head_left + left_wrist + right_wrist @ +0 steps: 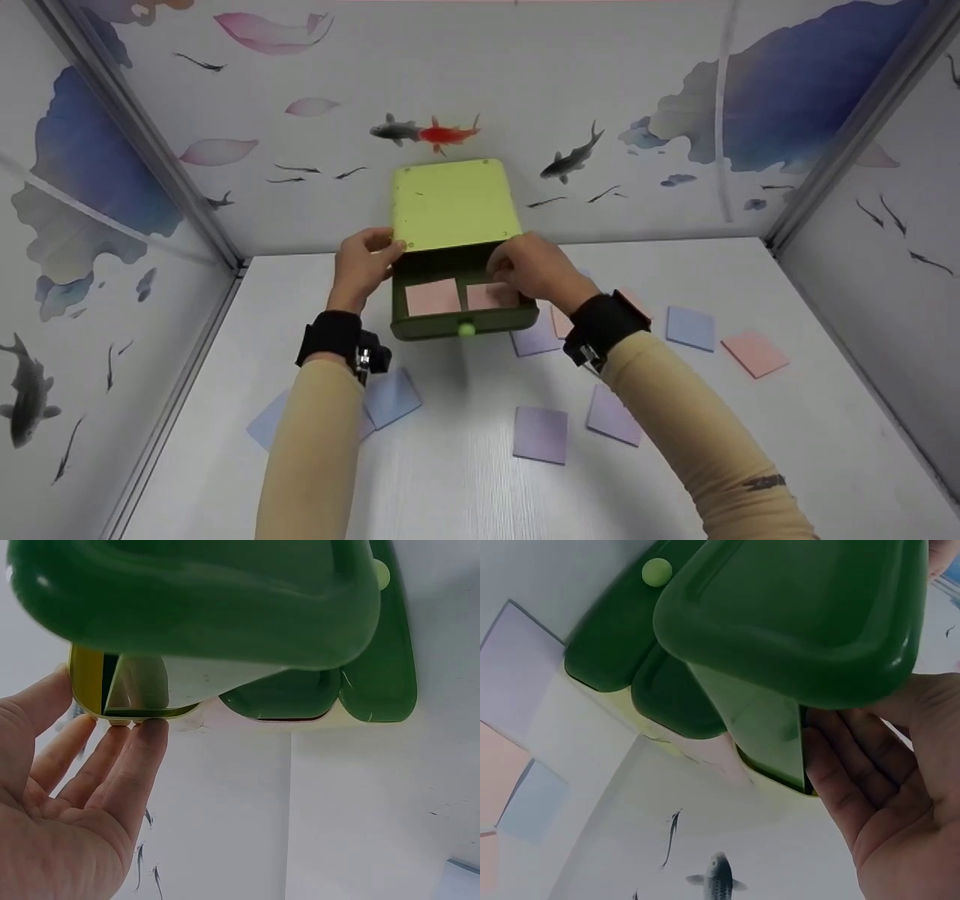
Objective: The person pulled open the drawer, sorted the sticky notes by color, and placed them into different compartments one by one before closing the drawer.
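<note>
A small drawer cabinet with a yellow-green top (454, 202) stands against the back wall, its dark green top drawer (427, 330) pulled out. Two pink square pads lie inside, a left pad (433, 298) and a right pad (489, 297). My left hand (363, 262) grips the cabinet's front left corner; in the left wrist view its fingertips (154, 735) press along the cabinet's edge. Around the drawer's right side wall curls my right hand (536, 266), thumb over the right pad. The right wrist view shows its fingers (840, 772) against the drawer's outer side.
Below the open drawer are more green drawer fronts (679, 694), one with a round light-green knob (657, 572). Purple pads (541, 435), a blue pad (691, 328) and a pink pad (754, 354) lie on the white table at right. More blue pads (394, 397) lie near my left forearm.
</note>
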`<state>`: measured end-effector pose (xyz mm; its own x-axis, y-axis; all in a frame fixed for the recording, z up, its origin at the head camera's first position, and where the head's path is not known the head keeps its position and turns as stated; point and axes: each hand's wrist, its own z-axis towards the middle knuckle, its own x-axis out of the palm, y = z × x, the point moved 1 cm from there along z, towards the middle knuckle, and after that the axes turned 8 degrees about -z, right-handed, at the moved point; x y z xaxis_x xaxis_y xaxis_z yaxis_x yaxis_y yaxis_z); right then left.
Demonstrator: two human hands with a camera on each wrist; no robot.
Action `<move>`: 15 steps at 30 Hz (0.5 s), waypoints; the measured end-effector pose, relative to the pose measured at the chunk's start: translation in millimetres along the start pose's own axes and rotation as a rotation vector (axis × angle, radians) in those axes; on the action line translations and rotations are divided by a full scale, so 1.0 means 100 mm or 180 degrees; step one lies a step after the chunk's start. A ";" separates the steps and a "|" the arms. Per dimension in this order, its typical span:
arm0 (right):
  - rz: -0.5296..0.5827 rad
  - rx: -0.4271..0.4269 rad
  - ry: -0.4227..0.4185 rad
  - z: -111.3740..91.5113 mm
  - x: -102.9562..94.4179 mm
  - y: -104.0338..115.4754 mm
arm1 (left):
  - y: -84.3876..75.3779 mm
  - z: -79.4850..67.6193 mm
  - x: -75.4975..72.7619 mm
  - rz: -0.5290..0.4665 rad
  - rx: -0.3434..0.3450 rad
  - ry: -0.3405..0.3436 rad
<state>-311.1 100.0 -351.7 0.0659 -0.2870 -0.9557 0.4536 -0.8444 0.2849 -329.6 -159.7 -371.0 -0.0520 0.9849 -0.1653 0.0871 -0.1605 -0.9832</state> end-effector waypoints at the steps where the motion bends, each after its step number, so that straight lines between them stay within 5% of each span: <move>1: 0.0016 -0.0005 -0.0007 -0.01 -0.02 -0.02 | 0.00 0.00 0.00 -0.0001 -0.0004 0.0000; 15: 0.0168 0.0011 -0.0396 -0.24 -0.23 -0.40 | -0.01 -0.02 -0.01 -0.0014 0.0034 0.0068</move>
<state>-309.9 151.3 -342.5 -0.0211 -0.3848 -0.9228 0.4493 -0.8282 0.3350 -328.1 -160.7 -369.2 -0.0311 0.9867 -0.1594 0.0764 -0.1567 -0.9847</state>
